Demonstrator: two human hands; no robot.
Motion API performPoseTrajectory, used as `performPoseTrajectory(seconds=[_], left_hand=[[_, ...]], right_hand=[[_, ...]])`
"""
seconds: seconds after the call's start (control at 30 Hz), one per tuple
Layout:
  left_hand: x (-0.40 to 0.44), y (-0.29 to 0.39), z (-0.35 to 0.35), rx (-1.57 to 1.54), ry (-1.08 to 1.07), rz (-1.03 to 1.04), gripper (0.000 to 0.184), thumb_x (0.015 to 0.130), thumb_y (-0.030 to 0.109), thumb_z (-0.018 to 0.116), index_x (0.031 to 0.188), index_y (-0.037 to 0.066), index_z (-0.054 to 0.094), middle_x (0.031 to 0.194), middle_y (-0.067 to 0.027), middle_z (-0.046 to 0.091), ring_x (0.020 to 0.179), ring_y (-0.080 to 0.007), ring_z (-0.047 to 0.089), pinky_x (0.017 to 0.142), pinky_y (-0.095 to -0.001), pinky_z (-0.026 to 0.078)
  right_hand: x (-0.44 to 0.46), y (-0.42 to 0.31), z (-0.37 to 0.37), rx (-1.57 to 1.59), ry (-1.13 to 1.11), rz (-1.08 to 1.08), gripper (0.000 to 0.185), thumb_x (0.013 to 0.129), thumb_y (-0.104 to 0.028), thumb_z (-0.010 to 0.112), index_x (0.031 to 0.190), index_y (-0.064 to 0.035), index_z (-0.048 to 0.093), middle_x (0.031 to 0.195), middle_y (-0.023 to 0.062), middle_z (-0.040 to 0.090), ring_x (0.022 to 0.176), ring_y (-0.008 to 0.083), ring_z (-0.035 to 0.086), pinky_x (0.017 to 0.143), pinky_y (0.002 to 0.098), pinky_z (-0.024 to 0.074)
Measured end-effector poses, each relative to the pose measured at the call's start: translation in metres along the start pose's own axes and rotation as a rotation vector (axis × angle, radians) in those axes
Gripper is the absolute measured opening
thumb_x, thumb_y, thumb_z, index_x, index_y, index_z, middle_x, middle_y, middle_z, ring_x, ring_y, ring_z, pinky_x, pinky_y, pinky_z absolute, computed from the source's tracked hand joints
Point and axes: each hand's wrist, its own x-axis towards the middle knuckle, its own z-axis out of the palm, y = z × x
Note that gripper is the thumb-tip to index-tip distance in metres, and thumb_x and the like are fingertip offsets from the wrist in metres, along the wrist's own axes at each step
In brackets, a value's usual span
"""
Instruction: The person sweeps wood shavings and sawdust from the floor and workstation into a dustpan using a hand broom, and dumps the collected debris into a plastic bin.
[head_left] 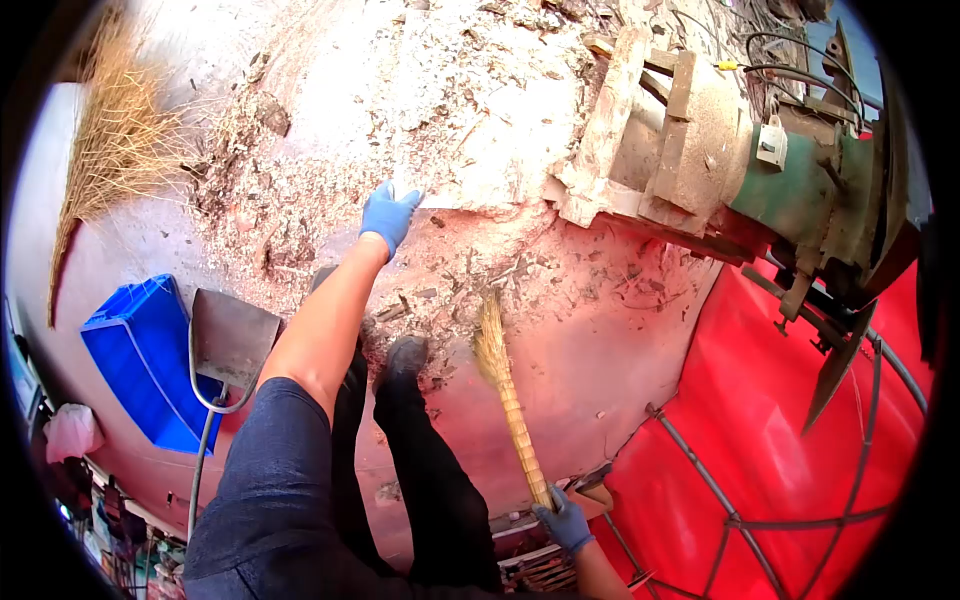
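My left hand (390, 216), in a blue glove, is stretched forward over the debris-covered floor; its fingertips lie against the bright ground, and whether they hold anything cannot be made out. In my right hand (565, 520), also gloved in blue, is the handle end of a short straw broom (510, 395). The broom's bristles point forward and touch the floor beside scattered chips (430, 300). My dark shoe (405, 355) stands between the two hands, among the chips.
A blue bin (145, 360) and a metal shovel (232, 335) are at the left, below a large twig broom (120, 140). A wooden and green machine (800, 180) stands at the upper right, with red sheeting (640, 480) and metal poles below it.
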Motion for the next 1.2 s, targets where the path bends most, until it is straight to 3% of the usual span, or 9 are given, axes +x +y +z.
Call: performPoseTrajectory(seconds=[0.1,0.17,0.4,0.63,0.9,1.0,1.03,1.1,1.2], left_hand=[[-0.063,0.101,-0.028,0.299,0.132,0.266,0.029,0.087,0.025,0.070,0.098,0.001,0.059,0.074,-0.0098,0.064,0.059,-0.0201,0.058,0.057,-0.0356,0.047],[-0.098,0.144,-0.040,0.552,0.272,0.438,0.031,0.086,0.027,0.069,0.097,0.000,0.059,0.080,-0.0187,0.063,0.070,-0.0341,0.061,0.066,-0.0428,0.049],[-0.121,0.134,-0.069,0.851,0.341,0.511,0.025,0.090,0.024,0.064,0.091,0.002,0.052,0.094,-0.0229,0.055,0.088,-0.0429,0.055,0.075,-0.0511,0.044],[-0.166,0.213,-0.108,0.780,0.524,0.634,0.031,0.089,0.021,0.067,0.075,0.001,0.048,0.074,-0.0160,0.047,0.070,-0.0357,0.049,0.065,-0.0453,0.039],[-0.247,0.318,-0.167,0.726,0.627,0.705,0.039,0.089,0.027,0.067,0.069,0.001,0.045,0.068,-0.0161,0.047,0.062,-0.0333,0.044,0.060,-0.0437,0.036],[-0.281,0.353,-0.201,0.670,0.599,0.605,0.040,0.090,0.027,0.067,0.069,0.001,0.045,0.062,-0.0120,0.042,0.058,-0.0237,0.039,0.056,-0.0397,0.035],[-0.295,0.364,-0.213,0.706,0.646,0.693,0.036,0.093,0.021,0.066,0.069,0.004,0.045,0.061,0.0012,0.036,0.059,-0.0094,0.032,0.052,-0.0307,0.029],[-0.316,0.389,-0.238,0.644,0.672,0.676,0.040,0.090,0.024,0.067,0.067,0.002,0.043,0.061,-0.0064,0.039,0.057,-0.0156,0.035,0.054,-0.0349,0.033],[-0.343,0.426,-0.264,0.374,0.622,0.721,0.038,0.094,0.021,0.066,0.067,0.007,0.043,0.065,0.0038,0.039,0.060,-0.0073,0.033,0.052,-0.0281,0.031]], right_hand=[[-0.003,-0.004,0.000,0.140,-0.082,0.210,0.064,0.088,-0.028,0.073,0.139,0.0016,0.048,0.092,0.0133,0.068,0.082,0.0162,0.066,0.072,0.0314,0.0544],[-0.004,-0.004,0.001,0.116,-0.033,0.129,0.060,0.088,-0.028,0.072,0.137,-0.0022,0.049,0.080,0.0104,0.066,0.064,0.0144,0.064,0.057,0.0311,0.0532],[-0.006,0.002,0.005,0.166,-0.021,0.079,0.065,0.088,-0.030,0.071,0.138,0.0023,0.046,0.077,0.0117,0.066,0.058,0.0162,0.064,0.054,0.0315,0.0529],[-0.001,0.052,0.041,0.105,0.041,-0.068,0.067,0.087,-0.028,0.073,0.139,0.0039,0.046,0.085,0.0140,0.067,0.061,0.0164,0.064,0.055,0.0321,0.0515],[-0.034,0.036,0.043,0.554,0.115,0.030,0.058,0.086,-0.019,0.074,0.137,-0.0043,0.050,0.079,0.0045,0.060,0.053,0.0110,0.053,0.044,0.0284,0.0438],[-0.066,0.056,0.047,0.542,0.114,-0.022,0.060,0.085,-0.019,0.074,0.139,-0.0054,0.050,0.079,0.0052,0.061,0.052,0.0114,0.055,0.042,0.0295,0.0448],[-0.068,0.047,0.044,0.532,0.157,-0.053,0.060,0.085,-0.021,0.073,0.139,-0.0060,0.050,0.079,0.0051,0.062,0.052,0.0115,0.055,0.042,0.0296,0.0450],[-0.094,0.041,0.031,0.557,0.130,-0.025,0.061,0.085,-0.023,0.073,0.139,-0.0064,0.049,0.078,0.0048,0.061,0.051,0.0117,0.056,0.042,0.0296,0.0452],[-0.139,0.048,0.022,0.612,0.118,0.005,0.067,0.085,-0.024,0.074,0.142,-0.0033,0.045,0.081,0.0073,0.063,0.052,0.0129,0.057,0.043,0.0302,0.0463]])
